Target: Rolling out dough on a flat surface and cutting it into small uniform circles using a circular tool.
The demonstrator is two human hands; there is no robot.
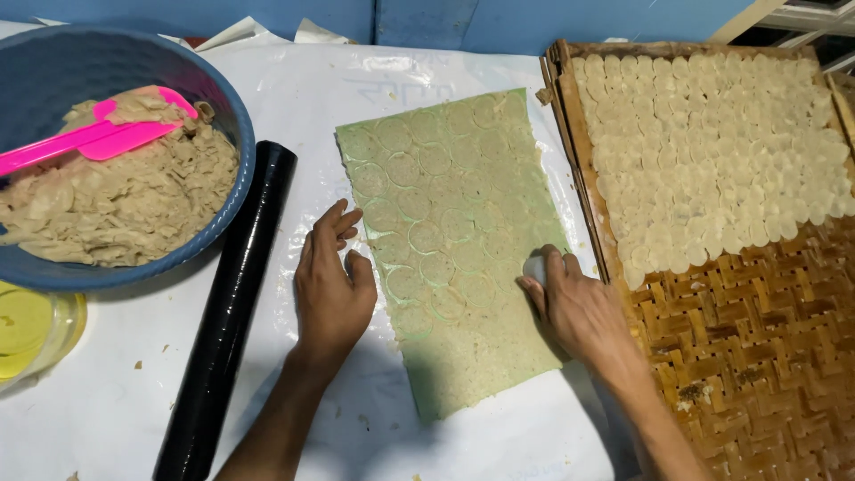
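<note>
- Nearest the lens, my right hand point(579, 307) is clenched around a small white round cutter point(534, 267), pressing it down at the right edge of the dough sheet point(454, 240); gripping from above lets me push straight down.
- My left hand point(331, 285) lies open and flat, holding nothing, fingers spread on the white plastic table cover point(107, 410) with the fingertips touching the sheet's left edge, seemingly to pin it so it does not slide under the cutter.
- That thin greenish dough sheet lies between the two hands, already marked with rows of circles over its upper part, while the lower end looks uncut.
- Just left of my left hand, a black rolling pin point(232, 303) rests diagonally, parked clear of the sheet.
- Further left, a blue bowl point(236, 134) holds beige dough with a pink spatula point(80, 142) resting in it; a clear cup of yellow liquid point(27, 334) stands below the bowl.
- On the right, a woven bamboo tray point(757, 356) touches the work area, its upper part covered with overlapping pale discs point(712, 151), close at hand.
</note>
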